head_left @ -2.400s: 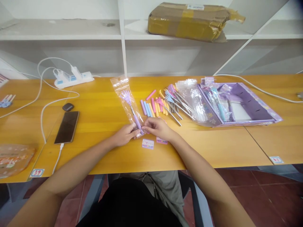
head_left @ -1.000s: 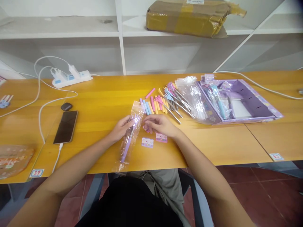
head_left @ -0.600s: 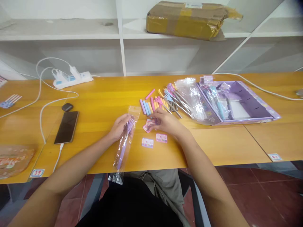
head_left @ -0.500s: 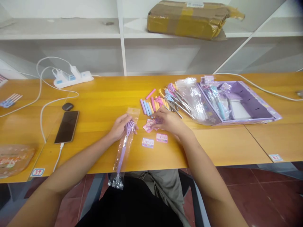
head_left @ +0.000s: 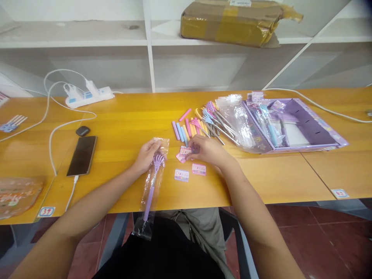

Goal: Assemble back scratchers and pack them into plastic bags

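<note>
My left hand [head_left: 148, 156] is closed on the top of a clear plastic bag [head_left: 161, 144]. Inside the bag lies a purple back scratcher [head_left: 149, 193], its claw end near my fingers and its lower end over the table's front edge. My right hand [head_left: 207, 150] pinches a small printed card [head_left: 196, 148], mostly covered by the fingers, at a little pile of pink cards [head_left: 184, 152]. Closer to me, a lilac-edged card [head_left: 181, 175] and a pink card [head_left: 199, 169] lie flat on the table.
Behind the cards are coloured handle tubes [head_left: 180, 133] and back scratcher rods [head_left: 221, 120]. Clear bags [head_left: 240, 124] lean on a purple box [head_left: 315, 124] to the right. On the left are a phone [head_left: 83, 156], an earbud case [head_left: 83, 131] and a power strip [head_left: 90, 97].
My left hand and the bagged back scratcher have shifted slightly; the scratcher sits lower in the bag. My right hand stays at the card pile, its fingers drawn slightly closer together.
</note>
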The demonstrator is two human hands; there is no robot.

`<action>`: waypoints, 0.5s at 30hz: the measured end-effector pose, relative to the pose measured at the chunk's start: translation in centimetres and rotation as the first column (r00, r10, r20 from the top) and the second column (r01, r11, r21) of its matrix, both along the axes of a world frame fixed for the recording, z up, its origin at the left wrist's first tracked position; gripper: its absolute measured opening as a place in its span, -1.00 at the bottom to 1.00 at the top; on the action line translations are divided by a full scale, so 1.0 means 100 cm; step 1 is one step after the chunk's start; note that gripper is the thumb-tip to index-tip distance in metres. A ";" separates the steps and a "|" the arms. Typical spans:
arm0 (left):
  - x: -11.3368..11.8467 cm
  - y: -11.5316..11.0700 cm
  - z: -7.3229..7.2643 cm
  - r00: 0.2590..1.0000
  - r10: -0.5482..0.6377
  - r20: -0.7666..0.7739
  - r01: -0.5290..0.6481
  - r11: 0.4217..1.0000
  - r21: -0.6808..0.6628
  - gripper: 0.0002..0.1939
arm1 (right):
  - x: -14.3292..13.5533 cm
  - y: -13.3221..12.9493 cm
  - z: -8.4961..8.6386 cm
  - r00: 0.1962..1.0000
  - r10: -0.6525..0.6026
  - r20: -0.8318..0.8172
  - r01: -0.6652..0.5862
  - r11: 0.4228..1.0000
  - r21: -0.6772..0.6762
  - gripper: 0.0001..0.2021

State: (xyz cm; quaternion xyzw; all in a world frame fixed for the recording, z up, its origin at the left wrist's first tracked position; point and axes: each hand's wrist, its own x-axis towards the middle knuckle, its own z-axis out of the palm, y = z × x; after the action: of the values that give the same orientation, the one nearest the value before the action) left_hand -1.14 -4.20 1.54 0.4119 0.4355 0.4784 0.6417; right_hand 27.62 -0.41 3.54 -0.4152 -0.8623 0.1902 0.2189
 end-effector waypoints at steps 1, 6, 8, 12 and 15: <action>0.000 0.000 0.000 1.000 0.023 -0.002 -0.023 1.000 -0.006 -0.38 | 0.000 -0.001 0.001 1.000 -0.014 -0.010 0.014 1.000 -0.018 -0.62; 0.002 0.001 0.000 0.992 0.124 0.001 -0.124 0.992 -0.013 -0.36 | -0.002 -0.001 -0.001 0.997 -0.015 -0.069 0.008 0.996 -0.092 -0.63; 0.002 0.001 -0.001 0.992 0.126 -0.005 -0.126 0.992 -0.010 -0.37 | -0.004 0.000 -0.003 0.995 0.011 -0.103 -0.023 0.993 -0.114 -0.64; 0.002 0.001 -0.001 0.991 0.136 -0.022 -0.135 0.991 0.024 -0.40 | -0.005 0.002 -0.007 0.992 0.036 -0.121 -0.051 0.991 -0.123 -0.62; 0.001 0.000 -0.001 0.993 0.110 -0.030 -0.109 0.993 0.042 -0.42 | -0.004 0.004 -0.009 0.993 0.018 -0.117 -0.036 0.988 -0.151 -0.63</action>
State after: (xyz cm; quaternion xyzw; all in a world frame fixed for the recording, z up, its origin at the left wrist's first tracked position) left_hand -1.00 -4.20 1.44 0.4078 0.4578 0.5150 0.5991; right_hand 27.18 -0.06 2.68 -0.4075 -0.8366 0.2823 0.2331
